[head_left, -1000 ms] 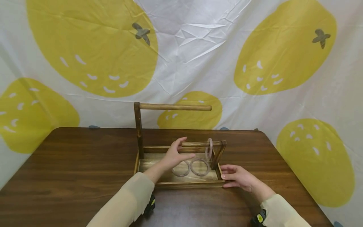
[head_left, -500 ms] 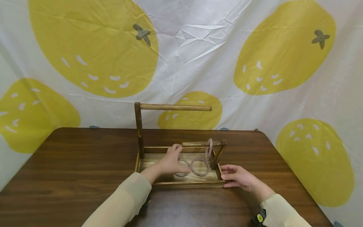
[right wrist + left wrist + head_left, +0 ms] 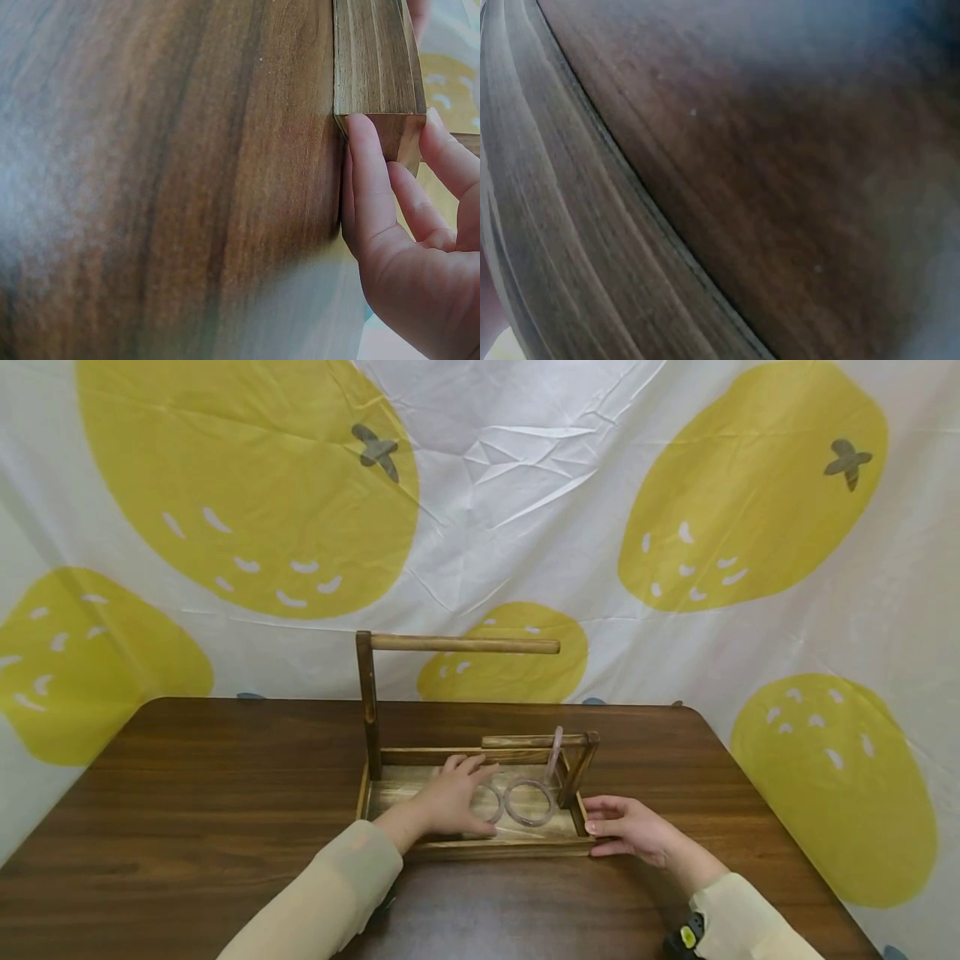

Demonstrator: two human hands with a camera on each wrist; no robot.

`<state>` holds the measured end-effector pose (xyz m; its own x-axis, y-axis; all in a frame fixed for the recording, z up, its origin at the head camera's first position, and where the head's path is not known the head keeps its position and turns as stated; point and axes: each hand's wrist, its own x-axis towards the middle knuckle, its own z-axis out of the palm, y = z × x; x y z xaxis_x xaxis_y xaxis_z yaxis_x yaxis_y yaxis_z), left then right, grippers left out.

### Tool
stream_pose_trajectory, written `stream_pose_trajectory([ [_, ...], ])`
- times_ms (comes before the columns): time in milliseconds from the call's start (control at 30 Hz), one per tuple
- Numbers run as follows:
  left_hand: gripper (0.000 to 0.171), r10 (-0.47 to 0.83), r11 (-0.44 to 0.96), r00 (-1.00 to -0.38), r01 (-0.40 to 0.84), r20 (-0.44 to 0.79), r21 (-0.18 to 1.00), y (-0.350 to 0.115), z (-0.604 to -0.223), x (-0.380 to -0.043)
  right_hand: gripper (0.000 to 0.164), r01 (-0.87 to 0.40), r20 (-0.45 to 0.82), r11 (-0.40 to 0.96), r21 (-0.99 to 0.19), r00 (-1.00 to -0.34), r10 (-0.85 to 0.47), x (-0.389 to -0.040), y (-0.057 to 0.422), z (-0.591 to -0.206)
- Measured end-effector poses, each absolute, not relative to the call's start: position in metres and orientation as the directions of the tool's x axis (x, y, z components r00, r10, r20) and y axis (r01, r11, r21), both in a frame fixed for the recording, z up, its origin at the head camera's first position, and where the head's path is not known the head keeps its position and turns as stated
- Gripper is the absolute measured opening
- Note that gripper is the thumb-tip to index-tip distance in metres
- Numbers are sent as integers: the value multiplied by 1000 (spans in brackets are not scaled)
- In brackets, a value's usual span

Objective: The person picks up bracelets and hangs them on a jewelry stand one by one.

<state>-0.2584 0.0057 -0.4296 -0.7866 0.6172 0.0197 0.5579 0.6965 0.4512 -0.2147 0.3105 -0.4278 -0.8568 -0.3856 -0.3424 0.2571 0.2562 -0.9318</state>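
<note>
In the head view, a wooden jewelry stand with a shallow tray (image 3: 480, 850) has a tall bar (image 3: 465, 644) and a lower bar (image 3: 532, 742). My left hand (image 3: 450, 799) reaches into the tray with spread fingers over a pale translucent bangle (image 3: 493, 803), which it partly hides. Beside that lies another bangle (image 3: 529, 802); one more bangle (image 3: 555, 753) hangs on the lower bar near its post. With nearly straight fingers, my right hand (image 3: 633, 831) touches the tray's right end. The right wrist view shows these fingertips (image 3: 365, 139) against the tray corner.
A dark wooden table (image 3: 210, 827) carries the stand. Behind it hangs a white cloth (image 3: 517, 527) printed with yellow fruit. The stand's tall post (image 3: 367, 702) rises at the tray's left end. In the left wrist view, the tray's front wall (image 3: 562, 195) runs close to the camera.
My left hand has lowered from near the lower bar's free end into the tray, its fingers spreading over the left bangle. The hanging bangle has turned slightly. My right hand stays at the tray's end.
</note>
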Motion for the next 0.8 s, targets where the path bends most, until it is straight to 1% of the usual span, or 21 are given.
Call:
stream_pose_trajectory([
  [200,88,624,714,-781,579,16,393,9,-433,-258,71,249,-336,257,-934,-857,-391,-215,311,-429],
  [433,87,611,758,-791,574,-28,309,12,-438,-256,71,253,-339,258,-932,-860,-382,-214,310,-429],
  [633,76,604,772,-795,568,-51,285,13,-439,-257,71,255,-340,256,-933,-860,-381,-214,310,-429],
  [800,65,608,771,-793,576,-43,272,14,-435,-259,69,250,-334,253,-935,-861,-382,-215,311,-430],
])
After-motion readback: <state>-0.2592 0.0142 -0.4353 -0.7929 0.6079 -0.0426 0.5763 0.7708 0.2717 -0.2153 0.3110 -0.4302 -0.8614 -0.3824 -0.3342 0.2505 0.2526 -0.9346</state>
